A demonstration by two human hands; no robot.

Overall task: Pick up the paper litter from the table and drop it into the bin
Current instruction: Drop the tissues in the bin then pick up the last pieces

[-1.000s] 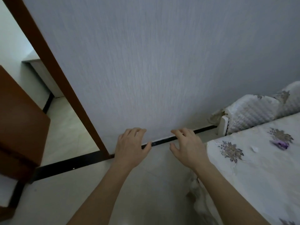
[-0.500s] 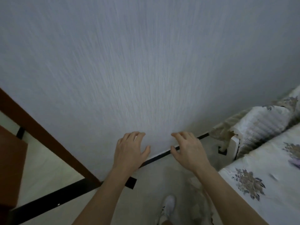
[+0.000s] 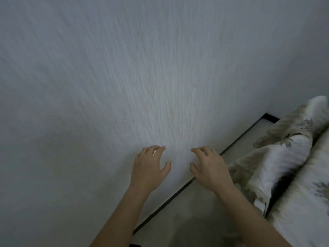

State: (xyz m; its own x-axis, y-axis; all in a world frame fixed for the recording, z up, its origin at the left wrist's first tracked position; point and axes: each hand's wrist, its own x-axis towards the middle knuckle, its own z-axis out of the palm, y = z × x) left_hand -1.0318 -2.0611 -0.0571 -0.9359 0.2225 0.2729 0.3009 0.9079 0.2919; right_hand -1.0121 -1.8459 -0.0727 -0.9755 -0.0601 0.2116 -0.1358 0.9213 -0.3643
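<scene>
**A:** so how far along is the litter pickup?

**B:** honestly it doesn't look started. Left hand (image 3: pixel 148 168) and right hand (image 3: pixel 210 166) are both out in front, fingers loosely spread, nothing in either one. They're hovering in front of a plain textured wall (image 3: pixel 142 77).

**A:** where's the paper then?

**B:** can't see any, and no bin either. Off to the right there's only the blurry edge of a surface under a floral cloth (image 3: pixel 302 202), too smeared to pick out any scraps. Dark baseboard (image 3: pixel 178 192) and a bit of floor (image 3: pixel 195 220) below the hands, that's it.

**A:** so everything's left?

**B:** I'd guess so: find the litter, grab it, find the bin, drop it.
</scene>
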